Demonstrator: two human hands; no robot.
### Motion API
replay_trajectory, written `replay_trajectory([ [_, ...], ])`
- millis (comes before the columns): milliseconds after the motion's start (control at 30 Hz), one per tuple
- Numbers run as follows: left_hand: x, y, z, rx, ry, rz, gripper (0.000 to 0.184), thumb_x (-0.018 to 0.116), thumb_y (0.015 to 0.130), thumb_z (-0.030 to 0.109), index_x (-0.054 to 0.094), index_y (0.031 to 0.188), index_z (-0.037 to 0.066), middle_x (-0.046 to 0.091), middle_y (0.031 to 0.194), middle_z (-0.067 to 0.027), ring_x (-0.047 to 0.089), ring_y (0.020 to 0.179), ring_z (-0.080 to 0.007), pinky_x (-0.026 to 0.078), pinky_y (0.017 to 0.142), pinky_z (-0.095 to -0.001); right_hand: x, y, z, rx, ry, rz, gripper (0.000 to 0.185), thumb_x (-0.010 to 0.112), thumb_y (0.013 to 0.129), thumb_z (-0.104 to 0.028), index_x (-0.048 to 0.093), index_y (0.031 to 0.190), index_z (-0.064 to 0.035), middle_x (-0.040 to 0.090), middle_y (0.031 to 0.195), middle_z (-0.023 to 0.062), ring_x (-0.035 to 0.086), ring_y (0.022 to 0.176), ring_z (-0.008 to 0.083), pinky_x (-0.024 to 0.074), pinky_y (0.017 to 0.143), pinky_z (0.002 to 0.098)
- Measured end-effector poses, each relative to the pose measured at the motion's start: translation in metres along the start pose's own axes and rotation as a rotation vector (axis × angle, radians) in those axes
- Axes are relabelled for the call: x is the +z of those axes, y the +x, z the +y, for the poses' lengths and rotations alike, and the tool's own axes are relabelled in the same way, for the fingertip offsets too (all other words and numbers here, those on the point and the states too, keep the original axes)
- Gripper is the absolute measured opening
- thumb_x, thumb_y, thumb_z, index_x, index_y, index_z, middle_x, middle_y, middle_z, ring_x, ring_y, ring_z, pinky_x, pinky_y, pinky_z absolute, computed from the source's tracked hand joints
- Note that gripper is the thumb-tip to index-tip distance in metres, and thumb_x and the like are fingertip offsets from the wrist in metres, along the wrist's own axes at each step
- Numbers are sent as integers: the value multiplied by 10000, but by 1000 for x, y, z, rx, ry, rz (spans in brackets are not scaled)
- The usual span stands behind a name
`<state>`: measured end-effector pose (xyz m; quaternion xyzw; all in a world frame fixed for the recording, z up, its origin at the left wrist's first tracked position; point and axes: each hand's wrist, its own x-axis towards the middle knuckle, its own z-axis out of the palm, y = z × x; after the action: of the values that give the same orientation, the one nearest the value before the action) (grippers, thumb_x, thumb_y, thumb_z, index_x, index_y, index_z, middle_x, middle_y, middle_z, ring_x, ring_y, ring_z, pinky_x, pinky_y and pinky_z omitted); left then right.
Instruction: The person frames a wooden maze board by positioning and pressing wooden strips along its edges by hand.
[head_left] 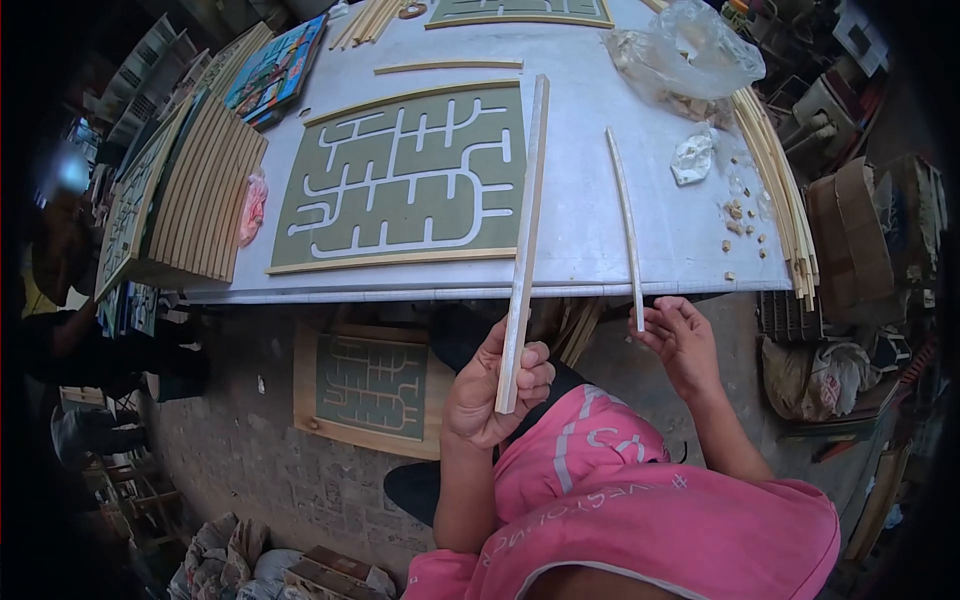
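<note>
While L hand (498, 385) clenches wood strip (526, 235), R hand (680, 348) – loosely curled – prob. pinches thin strip (626, 215).

Center-left: grey-green board (430, 205) with white branching channel pattern. Surface (585, 215): pale blue-white. Bottom center: pink garment (640, 520) with white lettering. Left edge of surface: pink bag (253, 208). Upper left: multicolored printed sheet (275, 82).

A long, straight, pale wooden strip (532, 190) with a whitish face slants up from the left hand (497, 380). A thinner, pale wooden strip (624, 205) has its near end at the right hand (678, 345), past the table edge (400, 293).
</note>
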<state>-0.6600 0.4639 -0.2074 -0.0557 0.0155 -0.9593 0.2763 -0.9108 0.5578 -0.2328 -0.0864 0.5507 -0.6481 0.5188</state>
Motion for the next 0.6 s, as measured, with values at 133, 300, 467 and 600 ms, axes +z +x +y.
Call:
replay_trajectory([
  [133,8,-9,2,26,-33,-58,533,603,913,2,493,1400,188,518,1056,-94,519,898,-152,449,752,-235,-7,-12,-32,-222,-208,123,155,553,987,-153,559,997,1,663,939,142,649,860,184,542,779,312],
  [300,16,-22,-2,115,135,-79,549,599,913,-5,484,1410,200,529,1068,-110,530,899,-165,449,759,-255,21,-29,-72,-734,-440,101,131,561,980,-108,598,939,11,636,885,47,553,757,89,468,728,240],
  [467,45,-27,-16,131,113,-75,551,589,933,19,417,1441,148,515,1089,-110,533,926,-174,471,785,-265,104,-46,-60,-707,-411,-468,105,643,888,30,602,985,25,658,951,79,632,892,139,516,813,267],
  [600,85,-21,-25,145,38,-103,517,600,941,61,402,1419,71,492,1124,-78,539,986,-155,492,821,-258,147,-20,-51,-1321,-685,-681,288,745,736,85,615,979,3,647,973,131,665,888,220,539,760,290],
])
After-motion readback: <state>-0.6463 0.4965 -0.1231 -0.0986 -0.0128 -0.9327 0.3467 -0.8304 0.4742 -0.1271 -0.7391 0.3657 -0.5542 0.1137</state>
